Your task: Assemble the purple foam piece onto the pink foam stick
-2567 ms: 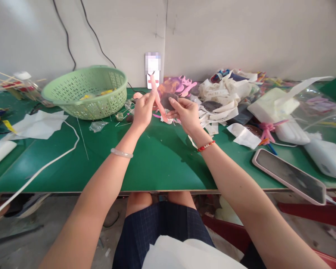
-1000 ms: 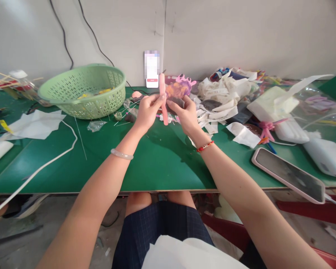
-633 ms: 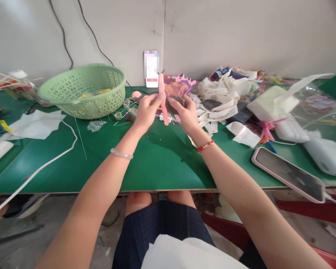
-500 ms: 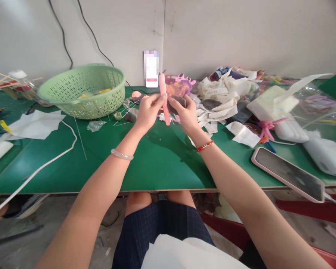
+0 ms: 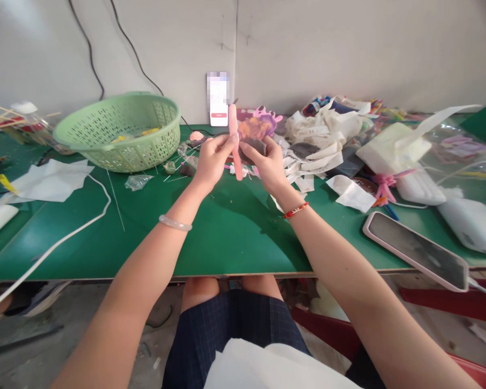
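Both hands are raised over the far middle of the green table. My left hand (image 5: 214,159) pinches a long, flat pink strip (image 5: 233,121) between thumb and fingers; the strip stands nearly upright, with a thin dark tip above it. Close on its right, my right hand (image 5: 270,162) is curled, thumb toward the strip. A dark grey piece (image 5: 256,147) shows between its thumb and fingers, its kind unclear. Just behind my hands is an orange and purple bundle (image 5: 259,127) with a pink frilly edge. Part of it is hidden by my fingers.
A green perforated basket (image 5: 133,154) stands on the left. A lit phone (image 5: 218,100) leans on the wall. White fabric scraps (image 5: 328,135) are heaped at right, near a pink fuzzy bow (image 5: 384,189). A pink-cased phone (image 5: 417,251) lies at the right front edge.
The view has shifted very slightly. My hands hold nearly the same pose, and the pink strip is still in my left hand.
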A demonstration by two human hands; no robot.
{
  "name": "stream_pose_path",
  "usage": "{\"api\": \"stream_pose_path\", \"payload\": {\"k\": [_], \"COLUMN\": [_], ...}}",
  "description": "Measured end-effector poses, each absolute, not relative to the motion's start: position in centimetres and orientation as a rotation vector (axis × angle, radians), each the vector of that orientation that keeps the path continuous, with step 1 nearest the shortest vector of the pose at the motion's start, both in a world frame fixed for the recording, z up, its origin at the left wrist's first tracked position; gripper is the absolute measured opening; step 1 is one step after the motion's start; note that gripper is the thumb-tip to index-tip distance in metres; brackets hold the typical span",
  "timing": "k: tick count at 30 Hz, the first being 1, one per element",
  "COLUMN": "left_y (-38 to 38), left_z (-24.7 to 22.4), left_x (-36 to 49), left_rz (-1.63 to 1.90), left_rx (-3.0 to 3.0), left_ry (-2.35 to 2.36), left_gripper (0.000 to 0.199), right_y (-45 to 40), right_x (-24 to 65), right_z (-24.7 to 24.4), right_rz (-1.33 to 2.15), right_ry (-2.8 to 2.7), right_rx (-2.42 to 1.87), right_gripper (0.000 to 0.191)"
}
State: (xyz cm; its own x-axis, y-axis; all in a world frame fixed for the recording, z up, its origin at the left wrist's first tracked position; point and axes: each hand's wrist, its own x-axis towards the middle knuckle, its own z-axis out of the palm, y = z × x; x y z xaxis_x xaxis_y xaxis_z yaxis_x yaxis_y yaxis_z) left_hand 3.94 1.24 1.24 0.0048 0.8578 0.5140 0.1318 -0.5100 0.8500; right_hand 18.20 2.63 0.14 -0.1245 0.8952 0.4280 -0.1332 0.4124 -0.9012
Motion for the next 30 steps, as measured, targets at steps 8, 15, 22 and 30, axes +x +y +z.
{"api": "stream_pose_path", "payload": {"k": [8, 15, 22, 30], "left_y": [1.14, 1.33, 1.15, 1.33], "left_z": [1.46, 1.31, 1.5, 1.23], "left_x": [3.9, 3.96, 3.97, 4.0], "left_rz": [1.593, 1.576, 1.584, 1.588], "left_rx": [1.647, 1.606, 1.595, 1.587], "left_ry": [1.054, 1.017, 1.015, 0.989], "left_gripper": [0.042, 0.039, 0.037, 0.041], "right_y": [2.67, 2.59, 2.38, 2.48], "right_x": [18.37, 18.17, 18.19, 18.21], "right_z": [0.21, 0.32, 0.47, 0.44], "right_rz": [1.092, 1.133, 1.166, 1.147], "right_ry": [-1.418, -1.394, -1.396, -1.407], "right_rx": [-0.7, -0.652, -0.647, -0.676], "right_gripper": [0.046, 0.047, 0.046, 0.049]}}
